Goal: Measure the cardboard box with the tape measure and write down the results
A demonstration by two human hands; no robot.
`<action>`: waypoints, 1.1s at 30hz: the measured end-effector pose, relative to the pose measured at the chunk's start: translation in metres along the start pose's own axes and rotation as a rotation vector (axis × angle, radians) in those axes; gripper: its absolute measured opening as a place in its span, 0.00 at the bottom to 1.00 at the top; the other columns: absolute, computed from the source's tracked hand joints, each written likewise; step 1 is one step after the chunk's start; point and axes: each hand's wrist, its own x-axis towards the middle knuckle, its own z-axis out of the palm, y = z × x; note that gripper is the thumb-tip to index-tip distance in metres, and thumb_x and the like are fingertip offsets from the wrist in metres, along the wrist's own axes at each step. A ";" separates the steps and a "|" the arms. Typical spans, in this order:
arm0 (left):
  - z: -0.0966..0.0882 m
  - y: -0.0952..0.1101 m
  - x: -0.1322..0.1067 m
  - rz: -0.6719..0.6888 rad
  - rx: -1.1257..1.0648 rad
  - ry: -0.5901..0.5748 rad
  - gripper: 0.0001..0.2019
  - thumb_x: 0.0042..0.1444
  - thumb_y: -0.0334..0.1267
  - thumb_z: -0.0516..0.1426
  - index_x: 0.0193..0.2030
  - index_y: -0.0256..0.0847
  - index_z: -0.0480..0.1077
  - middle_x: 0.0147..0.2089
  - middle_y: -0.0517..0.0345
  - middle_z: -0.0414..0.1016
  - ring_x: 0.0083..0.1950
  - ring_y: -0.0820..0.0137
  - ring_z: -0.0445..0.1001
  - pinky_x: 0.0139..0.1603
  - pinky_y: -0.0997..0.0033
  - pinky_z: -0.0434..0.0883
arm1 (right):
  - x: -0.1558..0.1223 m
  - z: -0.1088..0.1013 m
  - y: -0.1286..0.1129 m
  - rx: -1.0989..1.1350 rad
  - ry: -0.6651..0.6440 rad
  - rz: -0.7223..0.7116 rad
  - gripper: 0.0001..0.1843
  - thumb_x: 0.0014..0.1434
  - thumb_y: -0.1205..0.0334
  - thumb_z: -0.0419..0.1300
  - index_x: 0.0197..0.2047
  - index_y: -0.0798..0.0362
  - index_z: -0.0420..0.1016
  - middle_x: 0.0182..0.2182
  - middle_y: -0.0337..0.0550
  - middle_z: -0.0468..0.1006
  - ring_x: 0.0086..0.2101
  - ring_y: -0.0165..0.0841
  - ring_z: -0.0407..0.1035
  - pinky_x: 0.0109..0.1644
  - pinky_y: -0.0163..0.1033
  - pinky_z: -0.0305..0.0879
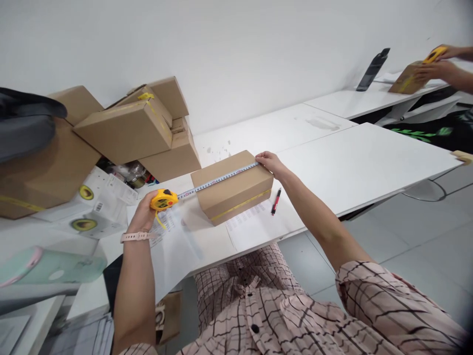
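Note:
A brown cardboard box (236, 190) with yellow tape along its near side lies on the white table in front of me. My left hand (145, 209) is closed around a yellow tape measure (165, 199), left of the box. Its blade (218, 180) runs out across the top of the box to the right. At the far right edge of the box, my right hand (271, 161) pinches the blade's end against the cardboard. Printed sheets (251, 224) lie partly under the box, and a red and black pen (276, 201) rests just right of it.
Cardboard boxes (125, 128) are stacked at the back left, above white cartons with avocado pictures (98, 202). A pale green bottle (62, 266) is at the left. At the far right, another person's hands (439, 69) hold a yellow tool by a box, near a black bottle (373, 69).

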 end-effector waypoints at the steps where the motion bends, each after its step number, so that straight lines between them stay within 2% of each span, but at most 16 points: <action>1: 0.001 -0.001 0.001 -0.003 -0.001 -0.005 0.20 0.48 0.52 0.65 0.40 0.39 0.76 0.36 0.58 0.80 0.36 0.67 0.75 0.27 0.74 0.68 | -0.001 0.001 0.003 -0.033 -0.001 0.015 0.09 0.55 0.61 0.67 0.37 0.53 0.73 0.34 0.39 0.75 0.33 0.29 0.66 0.36 0.35 0.61; 4: 0.011 -0.002 0.003 0.018 -0.012 -0.033 0.24 0.43 0.53 0.67 0.42 0.36 0.75 0.39 0.55 0.80 0.38 0.65 0.76 0.28 0.73 0.68 | -0.003 -0.002 0.008 -0.106 -0.019 0.089 0.16 0.55 0.49 0.69 0.38 0.52 0.74 0.40 0.43 0.79 0.38 0.33 0.70 0.39 0.37 0.63; 8: 0.033 -0.002 0.006 0.047 -0.020 -0.109 0.26 0.45 0.54 0.67 0.44 0.34 0.76 0.41 0.53 0.79 0.40 0.64 0.76 0.29 0.72 0.68 | -0.007 -0.010 0.012 -0.116 -0.058 0.147 0.26 0.53 0.35 0.68 0.37 0.52 0.76 0.41 0.49 0.81 0.38 0.38 0.72 0.39 0.41 0.65; 10: 0.044 -0.002 0.006 0.048 -0.012 -0.145 0.26 0.45 0.54 0.66 0.45 0.35 0.76 0.41 0.53 0.79 0.39 0.64 0.76 0.28 0.72 0.68 | -0.010 -0.010 0.012 -0.121 -0.042 0.142 0.27 0.54 0.34 0.68 0.34 0.52 0.75 0.38 0.49 0.80 0.36 0.37 0.71 0.38 0.42 0.65; 13: 0.054 -0.002 0.007 0.054 0.005 -0.164 0.26 0.46 0.54 0.66 0.45 0.35 0.76 0.40 0.53 0.79 0.37 0.65 0.75 0.26 0.73 0.67 | -0.013 -0.006 0.009 -0.146 0.010 0.094 0.26 0.54 0.38 0.69 0.26 0.51 0.68 0.29 0.44 0.74 0.30 0.33 0.65 0.35 0.41 0.61; 17: 0.053 0.006 0.001 0.068 0.017 -0.148 0.25 0.45 0.54 0.65 0.43 0.35 0.75 0.40 0.53 0.78 0.37 0.66 0.75 0.27 0.74 0.68 | -0.013 -0.004 0.005 -0.171 0.025 0.053 0.27 0.56 0.43 0.70 0.23 0.50 0.62 0.23 0.39 0.67 0.27 0.30 0.60 0.33 0.39 0.56; 20: 0.050 0.020 -0.025 0.090 0.052 -0.184 0.26 0.48 0.51 0.67 0.49 0.36 0.75 0.42 0.52 0.80 0.38 0.65 0.77 0.32 0.72 0.71 | -0.006 -0.009 -0.004 -0.119 0.035 -0.060 0.26 0.57 0.43 0.69 0.23 0.50 0.63 0.25 0.39 0.69 0.28 0.30 0.61 0.36 0.39 0.60; 22: 0.056 0.026 -0.056 0.064 0.079 -0.317 0.29 0.50 0.49 0.68 0.57 0.39 0.72 0.45 0.51 0.80 0.39 0.65 0.78 0.35 0.70 0.73 | 0.002 -0.009 -0.015 -0.057 0.071 -0.193 0.25 0.59 0.41 0.67 0.24 0.51 0.65 0.26 0.40 0.72 0.30 0.30 0.63 0.39 0.40 0.62; 25: 0.086 0.015 -0.113 -0.069 0.045 -0.634 0.33 0.52 0.44 0.70 0.64 0.45 0.68 0.52 0.48 0.78 0.42 0.64 0.78 0.39 0.65 0.76 | 0.015 0.003 -0.038 -0.059 0.046 -0.360 0.24 0.61 0.40 0.63 0.27 0.50 0.68 0.28 0.40 0.73 0.32 0.31 0.65 0.42 0.40 0.64; 27: 0.120 -0.004 -0.147 -0.189 -0.114 -0.834 0.33 0.50 0.43 0.71 0.62 0.44 0.69 0.54 0.46 0.77 0.44 0.63 0.78 0.43 0.63 0.77 | 0.023 0.024 -0.050 -0.199 -0.099 -0.416 0.23 0.63 0.41 0.62 0.27 0.51 0.69 0.28 0.40 0.73 0.32 0.31 0.65 0.42 0.40 0.63; 28: 0.140 -0.013 -0.160 -0.217 -0.222 -0.846 0.32 0.49 0.44 0.72 0.59 0.42 0.70 0.52 0.46 0.77 0.45 0.63 0.78 0.44 0.63 0.76 | 0.026 0.037 -0.054 -0.305 -0.190 -0.425 0.22 0.63 0.43 0.62 0.27 0.51 0.69 0.28 0.40 0.73 0.32 0.32 0.65 0.42 0.40 0.62; 30: 0.176 -0.027 -0.175 -0.271 -0.393 -0.795 0.32 0.47 0.46 0.73 0.56 0.41 0.69 0.51 0.48 0.77 0.48 0.61 0.78 0.47 0.62 0.76 | 0.035 0.063 -0.057 -0.521 -0.321 -0.413 0.21 0.63 0.45 0.61 0.26 0.52 0.70 0.27 0.40 0.73 0.32 0.32 0.65 0.41 0.40 0.60; 33: 0.212 -0.030 -0.174 -0.289 -0.542 -0.673 0.32 0.45 0.51 0.73 0.53 0.40 0.69 0.50 0.48 0.76 0.50 0.58 0.78 0.49 0.59 0.76 | 0.048 0.090 -0.052 -0.700 -0.343 -0.369 0.20 0.64 0.47 0.59 0.27 0.52 0.72 0.29 0.41 0.75 0.34 0.33 0.66 0.42 0.39 0.59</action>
